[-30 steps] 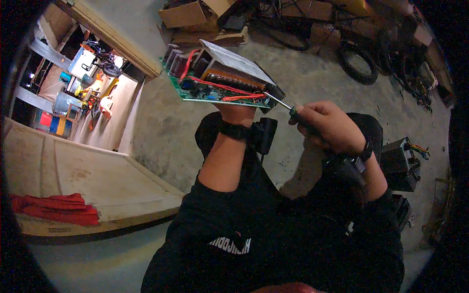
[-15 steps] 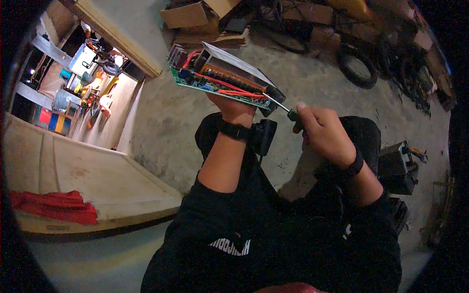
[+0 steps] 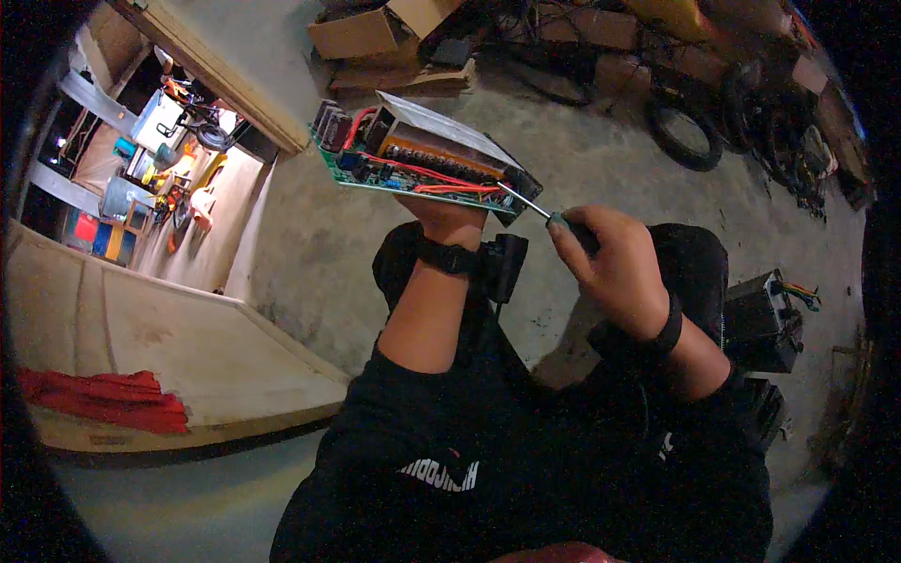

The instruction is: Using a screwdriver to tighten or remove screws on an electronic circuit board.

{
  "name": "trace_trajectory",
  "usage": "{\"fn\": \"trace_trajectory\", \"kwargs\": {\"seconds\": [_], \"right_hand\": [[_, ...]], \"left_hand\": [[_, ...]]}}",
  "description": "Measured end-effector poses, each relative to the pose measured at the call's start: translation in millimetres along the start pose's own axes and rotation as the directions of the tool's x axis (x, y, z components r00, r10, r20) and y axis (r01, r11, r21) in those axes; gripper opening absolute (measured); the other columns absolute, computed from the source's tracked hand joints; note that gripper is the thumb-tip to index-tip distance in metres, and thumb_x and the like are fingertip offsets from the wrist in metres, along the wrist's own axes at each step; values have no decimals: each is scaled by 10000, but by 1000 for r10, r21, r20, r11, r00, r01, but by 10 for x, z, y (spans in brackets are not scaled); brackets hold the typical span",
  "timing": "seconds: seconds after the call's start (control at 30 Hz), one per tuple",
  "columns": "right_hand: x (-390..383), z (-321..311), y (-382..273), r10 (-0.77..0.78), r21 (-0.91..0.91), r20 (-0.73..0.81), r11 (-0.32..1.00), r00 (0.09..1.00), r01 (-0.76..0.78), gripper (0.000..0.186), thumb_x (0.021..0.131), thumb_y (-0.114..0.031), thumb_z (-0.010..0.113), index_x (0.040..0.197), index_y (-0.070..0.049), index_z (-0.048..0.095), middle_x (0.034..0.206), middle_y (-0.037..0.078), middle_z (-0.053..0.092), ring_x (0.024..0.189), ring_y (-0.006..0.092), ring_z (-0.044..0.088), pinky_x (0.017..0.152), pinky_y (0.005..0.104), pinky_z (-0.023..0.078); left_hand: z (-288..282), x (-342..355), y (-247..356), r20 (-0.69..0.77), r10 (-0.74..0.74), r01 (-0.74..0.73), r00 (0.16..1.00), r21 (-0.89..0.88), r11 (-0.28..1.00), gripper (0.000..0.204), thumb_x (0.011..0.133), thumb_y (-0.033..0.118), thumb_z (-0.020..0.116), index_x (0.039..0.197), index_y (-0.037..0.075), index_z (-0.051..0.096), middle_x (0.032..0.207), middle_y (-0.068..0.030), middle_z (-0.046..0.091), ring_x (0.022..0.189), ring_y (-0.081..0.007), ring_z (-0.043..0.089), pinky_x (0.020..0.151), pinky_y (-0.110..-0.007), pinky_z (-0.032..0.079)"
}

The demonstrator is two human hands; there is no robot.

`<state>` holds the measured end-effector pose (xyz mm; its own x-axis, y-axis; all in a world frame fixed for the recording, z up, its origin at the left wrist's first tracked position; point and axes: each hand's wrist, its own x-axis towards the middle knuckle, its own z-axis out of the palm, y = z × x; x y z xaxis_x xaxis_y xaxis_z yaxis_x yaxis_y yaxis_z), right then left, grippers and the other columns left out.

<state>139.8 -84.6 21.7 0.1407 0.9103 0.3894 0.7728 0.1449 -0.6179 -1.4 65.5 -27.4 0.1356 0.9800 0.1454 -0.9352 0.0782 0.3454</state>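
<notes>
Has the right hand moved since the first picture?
Yes. Judged against the black tyre, the right hand has shifted left and lower in the view.

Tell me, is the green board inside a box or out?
Out in the open: the green circuit board, held up by the left hand, shows its red wires with no case over them.
</notes>
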Motion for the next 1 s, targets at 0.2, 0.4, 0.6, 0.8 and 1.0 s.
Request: {"fn": "trace_trajectory", "kwargs": {"seconds": [0.2, 0.4, 0.6, 0.8, 1.0], "right_hand": [[7, 10, 84, 129, 134, 191, 978, 973, -157, 297, 891, -272, 595, 845, 21, 621, 683, 177, 609, 604, 322, 612, 557, 422, 471], [87, -61, 75, 266, 385, 612, 722, 745, -574, 403, 951, -330, 516, 824, 35, 630, 696, 78, 653, 556, 136, 638, 451, 288, 460], [167, -184, 56, 360, 253, 611, 754, 704, -606, 282, 894, -282, 610, 870, -3, 642, 681, 80, 639, 515, 182, 590, 475, 294, 406], [-11, -15, 78, -103, -166, 53, 980, 993, 110, 196, 826, -213, 658, 958, -68, 641, 690, 171, 562, 578, 362, 535, 502, 394, 405], [77, -75, 117, -91, 13, 208, 996, 974, 90, 245, 902, -261, 561, 976, -32, 606, 736, 201, 567, 726, 358, 602, 591, 454, 461]], "left_hand": [[-214, 62, -22, 357, 277, -424, 892, 446, 788, 527, 915, 560, 391, 1206, 128, 475, 1190, -92, 529, 1086, -256, 538, 934, -448, 469], [-27, 17, -19, -21, 23, -22, 1000, 49, 999, 574, 917, 580, 374, 1260, 126, 445, 1243, -99, 505, 1116, -267, 517, 958, -448, 453], [-105, -4, -16, 20, 75, -78, 997, 223, 972, 539, 943, 551, 325, 1272, 139, 439, 1247, -92, 496, 1123, -274, 506, 951, -454, 452], [-222, 43, -43, 107, 16, -31, 994, 147, 989, 523, 947, 536, 329, 1247, 125, 450, 1224, -103, 504, 1112, -260, 510, 939, -449, 458], [-127, 40, -84, 38, 76, -82, 996, 166, 983, 510, 930, 555, 374, 1206, 138, 473, 1127, -61, 535, 1009, -224, 556, 875, -392, 496]]}}
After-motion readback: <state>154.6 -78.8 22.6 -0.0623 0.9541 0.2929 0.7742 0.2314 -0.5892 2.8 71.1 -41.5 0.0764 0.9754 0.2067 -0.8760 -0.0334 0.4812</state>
